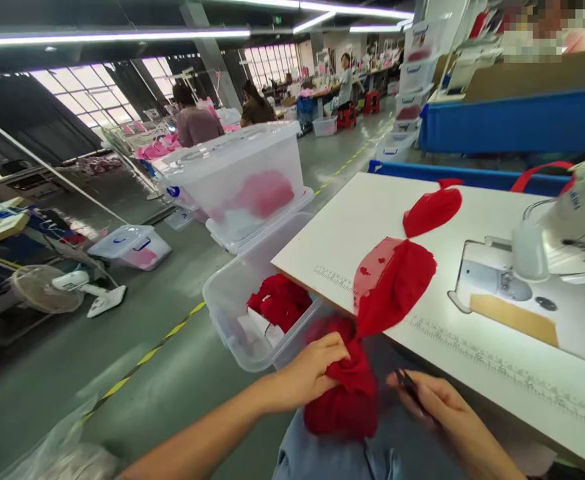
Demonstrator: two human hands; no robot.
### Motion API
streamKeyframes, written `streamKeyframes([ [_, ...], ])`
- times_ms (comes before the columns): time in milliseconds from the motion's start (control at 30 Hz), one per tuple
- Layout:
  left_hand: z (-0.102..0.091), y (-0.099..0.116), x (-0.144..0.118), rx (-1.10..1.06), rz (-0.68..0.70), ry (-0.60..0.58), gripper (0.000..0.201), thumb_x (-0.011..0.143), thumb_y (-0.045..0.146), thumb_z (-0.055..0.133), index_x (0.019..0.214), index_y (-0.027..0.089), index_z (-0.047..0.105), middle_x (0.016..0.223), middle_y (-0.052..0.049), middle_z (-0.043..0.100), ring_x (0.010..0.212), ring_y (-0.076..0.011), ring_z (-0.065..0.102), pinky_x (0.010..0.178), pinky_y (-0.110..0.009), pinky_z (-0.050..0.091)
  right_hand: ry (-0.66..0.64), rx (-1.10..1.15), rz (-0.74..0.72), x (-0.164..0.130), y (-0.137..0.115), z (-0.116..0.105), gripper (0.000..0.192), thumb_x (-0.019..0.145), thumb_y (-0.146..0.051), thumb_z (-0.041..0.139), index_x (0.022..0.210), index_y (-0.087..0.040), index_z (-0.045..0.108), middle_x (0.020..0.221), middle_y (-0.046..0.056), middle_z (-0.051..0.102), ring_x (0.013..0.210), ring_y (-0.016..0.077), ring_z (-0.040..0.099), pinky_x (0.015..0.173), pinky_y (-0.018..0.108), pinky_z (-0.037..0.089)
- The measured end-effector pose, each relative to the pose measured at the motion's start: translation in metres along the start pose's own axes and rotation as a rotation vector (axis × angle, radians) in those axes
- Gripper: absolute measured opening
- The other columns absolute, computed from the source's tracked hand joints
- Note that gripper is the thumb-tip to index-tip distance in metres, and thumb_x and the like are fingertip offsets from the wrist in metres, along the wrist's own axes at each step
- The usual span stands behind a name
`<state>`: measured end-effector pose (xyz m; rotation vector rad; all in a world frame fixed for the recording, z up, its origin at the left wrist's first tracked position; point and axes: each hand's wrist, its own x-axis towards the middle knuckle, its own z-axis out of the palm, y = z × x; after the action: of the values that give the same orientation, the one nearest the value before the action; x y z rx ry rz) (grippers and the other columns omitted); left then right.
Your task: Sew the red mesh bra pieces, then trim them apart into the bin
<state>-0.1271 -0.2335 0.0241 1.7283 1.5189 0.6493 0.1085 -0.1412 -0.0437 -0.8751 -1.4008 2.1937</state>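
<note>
— At the table's near edge, what's my grip?
— My left hand pinches bunched red fabric over my lap; my right hand pinches small dark snips.
— Around?
— White sewing table, clear bins, grey workshop floor.

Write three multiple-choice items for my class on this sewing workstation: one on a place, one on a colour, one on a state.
1. Where is the open clear plastic bin of red pieces?
A. on the table
B. on the floor beside the white sewing table
C. on the person's lap

2. What colour is the bunched fabric in the left hand?
A. red
B. blue
C. white

3. What is the right hand doing?
A. resting open on the table
B. gripping a fan
C. holding a small dark tool

Key: 1 B, it stands on the green floor at the table's edge; 2 A, plainly red; 3 C, fingers close round the tool.
</note>
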Motion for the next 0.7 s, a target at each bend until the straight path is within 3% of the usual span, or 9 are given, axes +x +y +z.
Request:
streamKeyframes([
  [100, 0.010, -0.008, -0.035, -0.071, -0.114, -0.013, 0.019, 0.076, 0.002, 0.047, 0.080, 0.020, 0.047, 0.096, -0.002, 0.047, 0.088, -0.0151, 0.049, 0.083, -0.026, 0.043, -0.038, -0.050, 0.178, 0.020, 0.010, 0.023, 0.059, 0.059, -0.073, 0.077, 0.089, -0.023, 0.082, 0.055, -0.002, 0.045, 0.054, 0.0111, 0.031, 0.051, 0.024, 0.029],
  [200, 0.020, -0.011, -0.048, -0.120, -0.133, 0.002, 0.017, 0.080, 0.003, 0.047, 0.083, 0.020, 0.050, 0.104, -0.004, 0.050, 0.095, -0.0156, 0.052, 0.088, -0.027, 0.043, -0.106, -0.112, 0.219, 0.030, 0.011, 0.036, 0.062, 0.057, -0.077, 0.075, 0.084, -0.022, 0.082, 0.050, -0.005, 0.034, 0.052, 0.0095, 0.022, 0.048, 0.023, 0.024],
  [267, 0.026, -0.011, -0.050, -0.126, -0.133, 0.010, 0.016, 0.081, 0.005, 0.047, 0.082, 0.020, 0.050, 0.099, -0.003, 0.051, 0.089, -0.0147, 0.052, 0.083, -0.025, 0.043, -0.128, -0.124, 0.213, 0.032, 0.009, 0.040, 0.060, 0.059, -0.077, 0.073, 0.082, -0.022, 0.082, 0.049, -0.006, 0.032, 0.051, 0.0092, 0.021, 0.047, 0.023, 0.026],
  [367, 0.030, -0.011, -0.050, -0.087, -0.152, -0.004, 0.017, 0.081, 0.004, 0.045, 0.082, 0.020, 0.049, 0.092, -0.002, 0.051, 0.083, -0.0142, 0.051, 0.078, -0.024, 0.043, -0.168, -0.132, 0.191, 0.031, 0.005, 0.044, 0.057, 0.064, -0.075, 0.071, 0.084, -0.023, 0.082, 0.050, -0.004, 0.041, 0.051, 0.0106, 0.029, 0.049, 0.024, 0.033],
  [500, 0.035, -0.015, -0.049, -0.058, -0.142, -0.022, 0.017, 0.081, 0.004, 0.043, 0.081, 0.021, 0.047, 0.091, -0.002, 0.053, 0.083, -0.0149, 0.050, 0.076, -0.025, 0.042, -0.240, -0.120, 0.184, 0.033, 0.003, 0.050, 0.049, 0.071, -0.069, 0.071, 0.089, -0.025, 0.082, 0.065, 0.002, 0.063, 0.061, 0.0151, 0.048, 0.059, 0.026, 0.043],
  [633, 0.036, -0.012, -0.051, -0.072, -0.158, -0.034, 0.017, 0.080, 0.004, 0.045, 0.079, 0.021, 0.044, 0.088, -0.001, 0.053, 0.081, -0.0146, 0.049, 0.076, -0.025, 0.042, -0.118, -0.170, 0.147, 0.036, 0.013, 0.046, 0.053, 0.067, -0.073, 0.071, 0.084, -0.023, 0.081, 0.062, 0.001, 0.063, 0.059, 0.0157, 0.049, 0.057, 0.027, 0.043],
  [700, 0.024, 0.000, -0.047, -0.098, -0.109, -0.100, 0.016, 0.082, 0.007, 0.046, 0.077, 0.021, 0.041, 0.084, -0.001, 0.053, 0.078, -0.0143, 0.049, 0.074, -0.025, 0.042, -0.058, -0.200, 0.113, 0.037, 0.022, 0.040, 0.055, 0.067, -0.074, 0.070, 0.082, -0.022, 0.081, 0.060, 0.002, 0.062, 0.059, 0.0162, 0.049, 0.057, 0.028, 0.043],
])
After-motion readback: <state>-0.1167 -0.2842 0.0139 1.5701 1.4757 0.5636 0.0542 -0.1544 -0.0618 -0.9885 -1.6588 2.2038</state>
